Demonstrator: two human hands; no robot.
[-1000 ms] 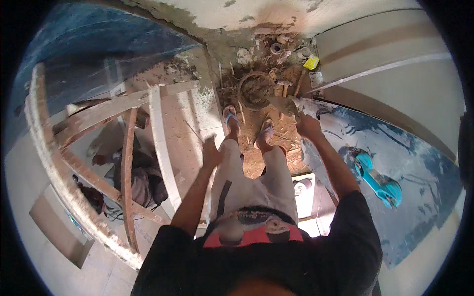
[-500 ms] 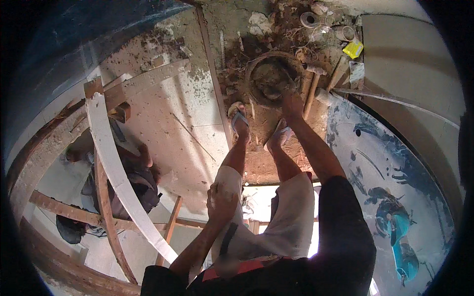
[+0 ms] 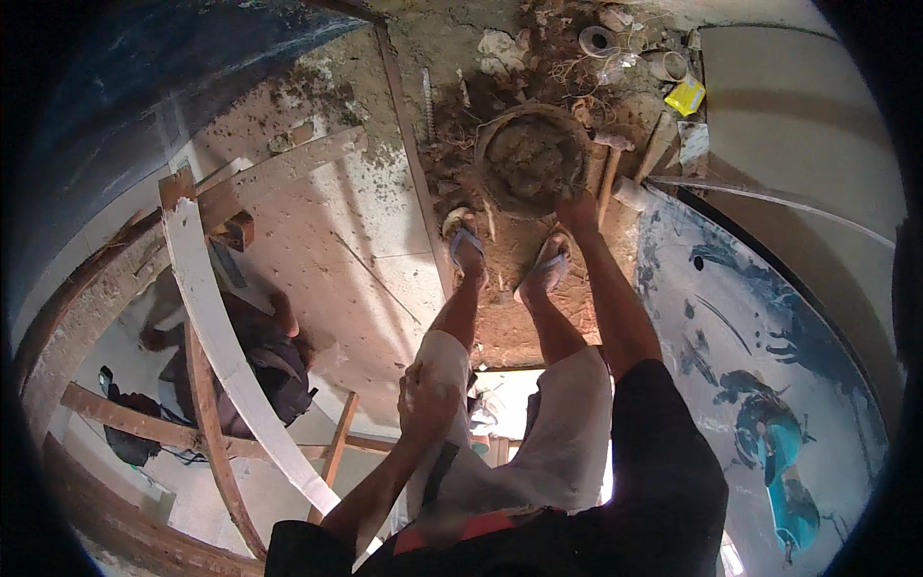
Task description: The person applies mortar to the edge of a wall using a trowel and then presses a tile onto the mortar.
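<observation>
A round, dirt-caked basin stands on the ground just beyond my feet, with a dark, lumpy wet mix inside. My right hand is at its near right rim, fingers closed round something I cannot make out; a short part of it seems to reach into the basin. Low on my left side, my left hand rests over my left knee, spread on the light shorts and holding nothing. A hammer with a wooden handle lies right of the basin.
At the far right are a tape roll, a yellow packet and loose wires. A stained board with a turquoise-handled tool lies right. Left, a white-edged wooden frame stands before another person.
My right hand has drawn slightly back toward me, from over the basin to its near right rim. My left hand stays on the knee. The other person has shifted a little.
</observation>
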